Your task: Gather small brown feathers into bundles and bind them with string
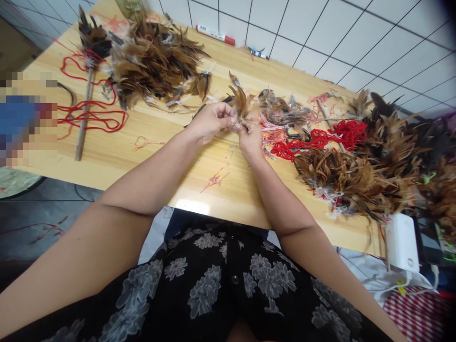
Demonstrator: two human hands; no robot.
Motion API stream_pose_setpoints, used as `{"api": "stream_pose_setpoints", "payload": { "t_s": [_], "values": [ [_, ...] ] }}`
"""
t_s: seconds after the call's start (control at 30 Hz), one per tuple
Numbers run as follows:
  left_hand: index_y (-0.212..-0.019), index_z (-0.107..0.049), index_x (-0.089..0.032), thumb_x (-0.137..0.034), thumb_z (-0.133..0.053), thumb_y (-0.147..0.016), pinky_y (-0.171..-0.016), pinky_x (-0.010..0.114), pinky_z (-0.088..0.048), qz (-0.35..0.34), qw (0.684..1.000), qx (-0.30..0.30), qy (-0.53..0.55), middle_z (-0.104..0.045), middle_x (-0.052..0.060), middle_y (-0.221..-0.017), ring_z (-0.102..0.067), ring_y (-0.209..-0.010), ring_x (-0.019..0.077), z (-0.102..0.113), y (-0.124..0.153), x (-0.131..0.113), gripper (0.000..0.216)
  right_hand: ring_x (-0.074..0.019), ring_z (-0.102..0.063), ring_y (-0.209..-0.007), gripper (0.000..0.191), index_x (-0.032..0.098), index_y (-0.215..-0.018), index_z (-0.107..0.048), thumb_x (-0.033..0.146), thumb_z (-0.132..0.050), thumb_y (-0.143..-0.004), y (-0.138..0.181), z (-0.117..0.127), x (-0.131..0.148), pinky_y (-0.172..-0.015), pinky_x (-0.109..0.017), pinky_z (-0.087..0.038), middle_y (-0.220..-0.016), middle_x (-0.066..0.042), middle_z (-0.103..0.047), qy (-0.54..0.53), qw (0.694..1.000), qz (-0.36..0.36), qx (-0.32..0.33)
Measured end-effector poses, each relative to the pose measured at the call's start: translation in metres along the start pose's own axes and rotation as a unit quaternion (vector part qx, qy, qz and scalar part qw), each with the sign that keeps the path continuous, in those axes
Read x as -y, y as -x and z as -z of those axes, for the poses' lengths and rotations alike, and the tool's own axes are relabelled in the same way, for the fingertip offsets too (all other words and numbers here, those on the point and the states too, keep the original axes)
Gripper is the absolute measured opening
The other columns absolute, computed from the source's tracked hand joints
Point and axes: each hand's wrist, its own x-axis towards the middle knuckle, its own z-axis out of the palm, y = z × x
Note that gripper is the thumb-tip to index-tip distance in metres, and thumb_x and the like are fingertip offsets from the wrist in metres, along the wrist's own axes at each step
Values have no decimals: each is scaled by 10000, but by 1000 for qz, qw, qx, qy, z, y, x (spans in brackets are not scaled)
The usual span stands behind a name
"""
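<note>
Over the middle of the wooden table, my left hand (216, 122) and my right hand (250, 137) meet, fingertips pinched together. Between them is a small bunch of brown feathers (242, 102), its tips pointing away from me and its base hidden by my fingers. Just right of my right hand lie loose feathers (283, 111) and red and white thread scraps (272, 130). A bundle of red cord (351, 134) rests farther right. Beyond my left hand sits a large heap of brown feathers (156, 66).
A stick with dark feathers tied at its top (84, 114) lies at left, beside loose red cord (116, 124). Another feather pile (342, 180) covers the right side. Along the tiled wall lie a red marker (215, 35) and a blue one (259, 53). A white power bank (402, 242) is at the right edge.
</note>
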Motion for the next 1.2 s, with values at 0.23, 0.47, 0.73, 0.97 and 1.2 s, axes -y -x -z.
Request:
{"api": "stream_pose_setpoints", "payload": {
  "t_s": [0.23, 0.47, 0.73, 0.97, 1.2],
  "values": [
    [-780, -679, -180, -113, -1118, -869, -641, 254, -559, 30, 998, 40, 28, -695, -11, -673, -708, -618, 152, 9, -4, 3, 453, -312, -754, -1329, 241, 205, -1052, -854, 165, -619, -1090, 8, 5, 11, -1257, -489, -606, -1390, -152, -818, 165, 983, 28, 80],
    [-886, -789, -132, 47, -1071, -772, -741, 292, -606, 9, 1000, 21, -4, -776, 18, -776, -751, -692, 185, 6, -9, 16, 353, -380, -790, -1291, 280, 191, -1143, -870, 176, -597, -1081, 19, 9, 26, -1216, -577, -657, -1412, -186, -808, 254, 963, 14, 89],
    [-872, -780, -168, -123, -1133, -743, -962, 365, -684, -27, 999, -31, 4, -799, 43, -857, -844, -975, 285, -1, -7, 15, 379, -333, -767, -1218, 260, 197, -1108, -838, 203, -578, -1124, 23, 6, 27, -1144, -500, -646, -1304, -154, -793, 259, 964, 21, 61],
    [-921, -732, -194, -238, -1170, -756, -906, 404, -744, 18, 997, -68, 29, -793, 56, -882, -872, -1004, 317, 8, -7, 15, 470, -246, -697, -1039, 310, 223, -1013, -786, 486, -715, -1161, 14, 4, 13, -1051, -410, -608, -1067, -56, -722, 165, 982, 61, 64],
    [-922, -764, -174, -190, -1147, -707, -1008, 457, -726, -5, 999, -42, -4, -820, 69, -910, -868, -1091, 358, -2, -1, 9, 440, -268, -715, -1117, 214, 233, -970, -760, 369, -724, -1131, 15, 2, 8, -1107, -455, -625, -1152, -74, -736, 193, 979, 48, 44]
  ]
}}
